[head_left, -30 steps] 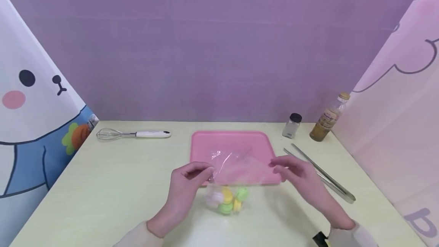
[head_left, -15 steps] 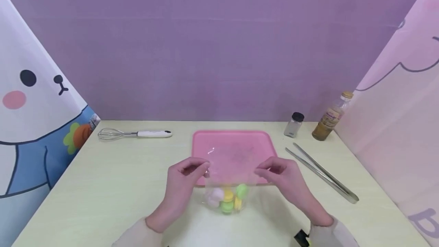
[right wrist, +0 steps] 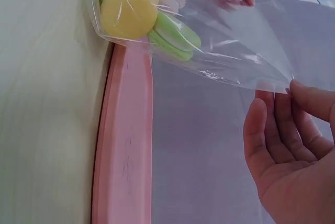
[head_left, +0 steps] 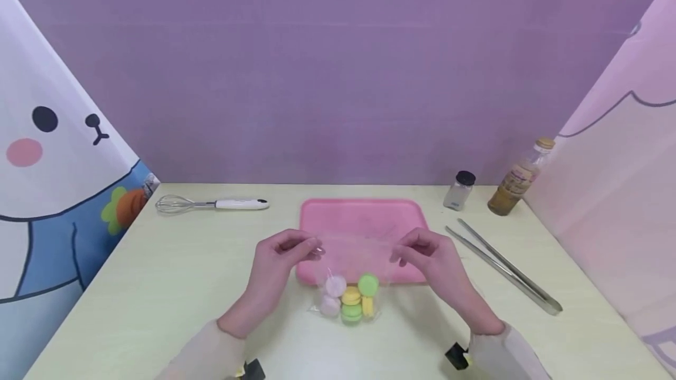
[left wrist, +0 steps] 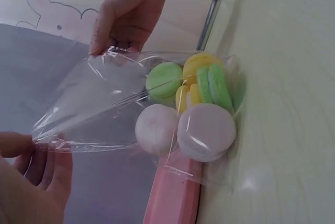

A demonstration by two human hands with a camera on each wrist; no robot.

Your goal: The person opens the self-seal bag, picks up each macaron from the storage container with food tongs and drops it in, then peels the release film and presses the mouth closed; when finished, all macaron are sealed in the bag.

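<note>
A clear plastic bag [left wrist: 110, 98] holds several macarons: lilac [head_left: 335, 286], yellow [right wrist: 129, 11] and green [left wrist: 164, 81]. My left hand [head_left: 282, 263] pinches one top corner of the bag between thumb and fingers. At the opposite top corner, my right hand [head_left: 428, 254] pinches the film the same way. The bag is spread between both hands, its macarons gathered at the bottom in front of the pink tray [head_left: 364, 216]. In the right wrist view the right thumb and forefinger meet at the bag's edge, the other fingers loosely bent.
Back left on the table lies a whisk [head_left: 211, 204] with a white handle. Metal tongs [head_left: 504, 268] lie to the right of the tray. Behind them stand a small black-capped jar [head_left: 459, 191] and a corked bottle [head_left: 520, 177] of amber liquid. A purple backdrop [head_left: 338, 75] rises behind the table.
The right hand came leftward onto the bag's right top corner and pinches it. Both hands have risen slightly in the view, and the bag hangs more spread out. The view has shifted a little.
</note>
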